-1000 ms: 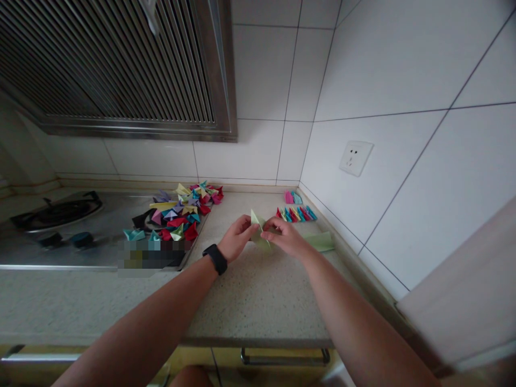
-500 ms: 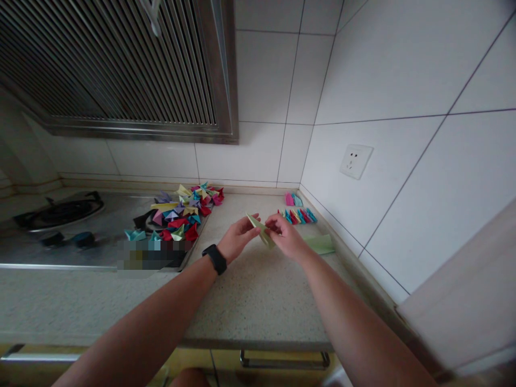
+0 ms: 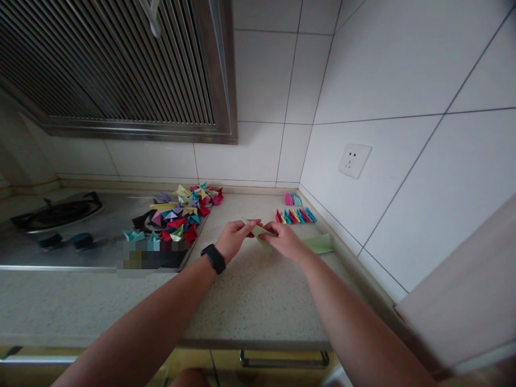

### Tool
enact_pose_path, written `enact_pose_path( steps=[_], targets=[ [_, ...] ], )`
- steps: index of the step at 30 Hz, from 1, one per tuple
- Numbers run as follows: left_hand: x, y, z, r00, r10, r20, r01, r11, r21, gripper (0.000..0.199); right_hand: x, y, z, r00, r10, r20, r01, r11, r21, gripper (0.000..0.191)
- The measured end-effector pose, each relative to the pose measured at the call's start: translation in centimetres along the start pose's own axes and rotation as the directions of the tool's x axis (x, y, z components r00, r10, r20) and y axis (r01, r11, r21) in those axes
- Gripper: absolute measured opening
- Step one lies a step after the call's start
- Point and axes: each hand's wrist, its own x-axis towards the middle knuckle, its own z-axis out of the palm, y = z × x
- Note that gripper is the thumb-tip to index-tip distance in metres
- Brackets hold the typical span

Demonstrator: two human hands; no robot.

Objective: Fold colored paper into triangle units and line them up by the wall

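A pale green piece of folded paper (image 3: 258,231) is held between my two hands, just above the counter. My left hand (image 3: 235,237), with a black watch on its wrist, pinches the paper's left part between thumb and fingers. On the other side, my right hand (image 3: 284,239) grips the right part, and its fingers hide some of the folds. Beyond my right hand lies a green paper sheet (image 3: 321,243). Behind it stands a row of small folded paper pieces (image 3: 296,216) in red, yellow and blue.
Many colourful folded paper figures (image 3: 181,212) are heaped on the right side of the gas stove (image 3: 108,209). Pink and light blue folded papers (image 3: 293,199) sit in the back corner. A range hood (image 3: 121,70) hangs above, and a tiled wall with a socket (image 3: 355,160) closes the right side.
The green paper has tilted from a raised, pointed position to a flatter one between my hands. My fingers have shifted along it, and the view has moved slightly.
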Motion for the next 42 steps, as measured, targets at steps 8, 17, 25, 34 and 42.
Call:
enact_pose_path(
  steps=[8, 17, 25, 34, 42],
  targets=[
    [-0.1, 0.3, -0.3, 0.996, 0.060, -0.065, -0.052, 0.992, 0.116, 0.040, -0.4, -0.6, -0.7, 0.997, -0.068, -0.040, 0.063, 0.991, -0.118, 0.021],
    [0.1, -0.2, -0.5, 0.991, -0.136, 0.010, 0.136, 0.982, -0.134, 0.040, -0.7, -1.4, -1.5, 0.962, -0.262, -0.079, 0.230, 0.929, -0.291, 0.016],
    [-0.1, -0.3, -0.6, 0.986, -0.156, 0.050, 0.163, 0.964, -0.210, 0.040, -0.8, -1.6, -2.1, 0.937, -0.341, -0.070, 0.313, 0.914, -0.257, 0.009],
    [0.2, -0.7, -0.8, 0.988, -0.156, 0.016, 0.156, 0.972, -0.175, 0.033, -1.1, -1.8, -2.3, 0.908, -0.416, -0.053, 0.369, 0.853, -0.369, 0.019],
    [0.0, -0.6, -0.5, 0.987, -0.150, 0.057, 0.157, 0.976, -0.150, 0.039, -1.2, -1.9, -2.0, 0.921, -0.374, -0.105, 0.298, 0.854, -0.427, 0.014]
  ],
)
